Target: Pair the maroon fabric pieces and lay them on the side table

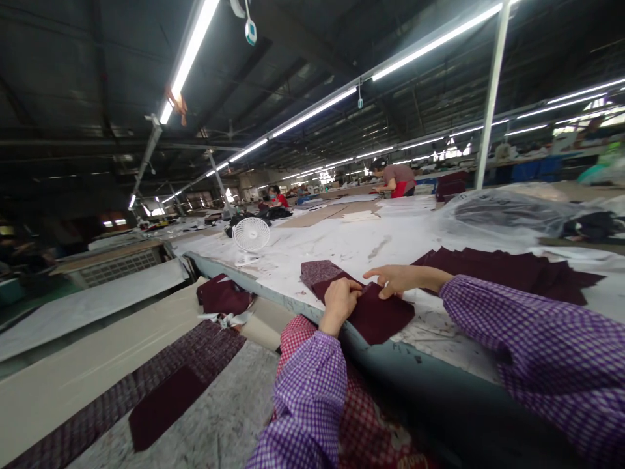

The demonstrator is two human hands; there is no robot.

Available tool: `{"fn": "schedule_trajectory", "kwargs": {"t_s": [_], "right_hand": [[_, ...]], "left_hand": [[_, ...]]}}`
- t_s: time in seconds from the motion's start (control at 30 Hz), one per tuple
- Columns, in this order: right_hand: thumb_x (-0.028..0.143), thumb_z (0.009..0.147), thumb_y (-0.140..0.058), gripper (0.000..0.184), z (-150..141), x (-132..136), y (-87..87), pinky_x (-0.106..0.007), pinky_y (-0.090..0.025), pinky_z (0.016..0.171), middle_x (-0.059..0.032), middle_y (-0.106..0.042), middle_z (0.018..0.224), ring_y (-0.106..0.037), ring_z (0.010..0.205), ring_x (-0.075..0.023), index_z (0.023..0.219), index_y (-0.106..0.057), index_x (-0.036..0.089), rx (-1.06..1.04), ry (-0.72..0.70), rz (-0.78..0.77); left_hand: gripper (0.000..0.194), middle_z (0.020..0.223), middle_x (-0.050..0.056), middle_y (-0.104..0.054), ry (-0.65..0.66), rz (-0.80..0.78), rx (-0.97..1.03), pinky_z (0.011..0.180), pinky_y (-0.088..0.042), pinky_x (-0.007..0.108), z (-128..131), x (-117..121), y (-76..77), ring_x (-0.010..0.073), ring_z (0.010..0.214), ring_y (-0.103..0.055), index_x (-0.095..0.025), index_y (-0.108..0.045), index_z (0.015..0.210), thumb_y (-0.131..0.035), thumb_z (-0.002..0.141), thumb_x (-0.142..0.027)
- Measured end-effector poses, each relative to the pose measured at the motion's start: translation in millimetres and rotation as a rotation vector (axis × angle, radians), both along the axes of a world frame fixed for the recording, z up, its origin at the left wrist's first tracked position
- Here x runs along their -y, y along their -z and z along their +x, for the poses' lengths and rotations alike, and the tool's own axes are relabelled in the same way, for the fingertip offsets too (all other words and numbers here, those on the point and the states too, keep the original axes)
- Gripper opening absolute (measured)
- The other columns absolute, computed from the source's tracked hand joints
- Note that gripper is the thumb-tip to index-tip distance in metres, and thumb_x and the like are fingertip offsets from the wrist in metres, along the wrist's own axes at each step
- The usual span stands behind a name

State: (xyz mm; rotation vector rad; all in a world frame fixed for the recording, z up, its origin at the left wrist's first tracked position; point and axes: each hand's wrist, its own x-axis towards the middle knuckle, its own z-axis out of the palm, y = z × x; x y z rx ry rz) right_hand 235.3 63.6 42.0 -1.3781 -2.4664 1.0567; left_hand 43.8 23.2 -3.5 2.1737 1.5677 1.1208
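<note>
The dark maroon, flat fabric panel with angled corners [383, 318] lies on the white-covered table [283, 257], its near corner at the table's front edge. The speckled maroon-and-grey fabric piece [319, 270] lies adjoining at the far left, its outer end angled.
</note>
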Motion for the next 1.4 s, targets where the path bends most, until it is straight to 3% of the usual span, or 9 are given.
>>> {"fn": "schedule_trajectory", "kwargs": {"t_s": [0.2, 0.43, 0.57, 0.73, 0.9, 1.2, 1.4], "right_hand": [[0.015, 0.071, -0.051, 0.045, 14.5, -12.4, 2.9, -0.028, -0.051, 0.064, -0.0051, -0.067, 0.07, -0.064, 0.066, -0.0177, 0.114, -0.062, 0.011, 0.144, -0.045, 0.325], [0.017, 0.075, -0.047, 0.043, 12.0, -7.5, 3.6, -0.026, -0.051, 0.057, -0.0051, -0.07, 0.075, -0.064, 0.06, -0.0155, 0.115, -0.061, 0.012, 0.041, 0.012, 0.242], [0.017, 0.077, -0.045, 0.039, 10.8, -14.4, 9.9, -0.028, -0.05, 0.061, -0.0063, -0.069, 0.07, -0.064, 0.059, -0.0171, 0.111, -0.064, 0.011, 0.088, -0.006, 0.371], [0.016, 0.08, -0.046, 0.031, 9.9, -22.3, 17.1, -0.029, -0.047, 0.072, -0.009, -0.071, 0.082, -0.064, 0.063, -0.0163, 0.101, -0.068, 0.012, 0.147, -0.138, 0.621], [0.014, 0.079, -0.047, 0.028, 8.6, -16.4, 14.8, -0.028, -0.045, 0.076, -0.0097, -0.07, 0.091, -0.063, 0.08, -0.0186, 0.096, -0.069, 0.013, 0.195, -0.183, 0.725], [0.011, 0.079, -0.046, 0.019, 6.2, -9.7, 13.7, -0.026, -0.04, 0.073, -0.008, -0.066, 0.086, -0.057, 0.078, -0.0169, 0.085, -0.064, 0.014, 0.27, -0.257, 0.838], [0.016, 0.091, -0.037, 0.023, 7.6, -5.9, 22.3, -0.027, -0.035, 0.065, -0.0084, -0.06, 0.087, -0.054, 0.07, -0.0153, 0.088, -0.059, 0.013, 0.39, -0.304, 1.002]], "left_hand": [[0.023, 0.09, 0.006, -0.064, 0.003, 0.093, -0.152, 0.087, -0.044, 0.033, 5.5, 0.3, 12.5, 0.021, 0.094, -0.057, -0.021, -0.071, 0.098, -0.058, 0.08, -0.014], [0.028, 0.089, 0.005, -0.06, 0.11, 0.12, -0.299, 0.082, -0.045, 0.028, 0.5, -7.0, -1.9, 0.0187, 0.09, -0.057, -0.024, -0.072, 0.093, -0.049, 0.083, -0.011], [0.028, 0.085, 0.006, -0.059, 0.136, 0.115, -0.4, 0.08, -0.045, 0.028, 3.9, -12.4, -3.3, 0.0196, 0.087, -0.057, -0.023, -0.073, 0.089, -0.049, 0.083, -0.01], [0.03, 0.09, 0.006, -0.057, 0.127, 0.152, -0.397, 0.08, -0.043, 0.028, 6.5, -8.7, 2.5, 0.0204, 0.092, -0.055, -0.025, -0.071, 0.098, -0.048, 0.084, -0.011], [0.031, 0.088, 0.006, -0.056, 0.133, 0.181, -0.381, 0.08, -0.041, 0.028, 6.6, -4.3, 4.3, 0.0201, 0.091, -0.054, -0.026, -0.07, 0.1, -0.046, 0.086, -0.012], [0.034, 0.094, 0.005, -0.056, 0.082, 0.171, -0.544, 0.081, -0.042, 0.029, 8.3, -2.9, 1.0, 0.0199, 0.095, -0.053, -0.027, -0.067, 0.107, -0.041, 0.089, -0.014], [0.03, 0.098, 0.005, -0.057, 0.071, 0.165, -0.577, 0.082, -0.043, 0.027, 8.5, -0.7, -1.1, 0.0181, 0.098, -0.053, -0.025, -0.064, 0.109, -0.043, 0.089, -0.017]]}}
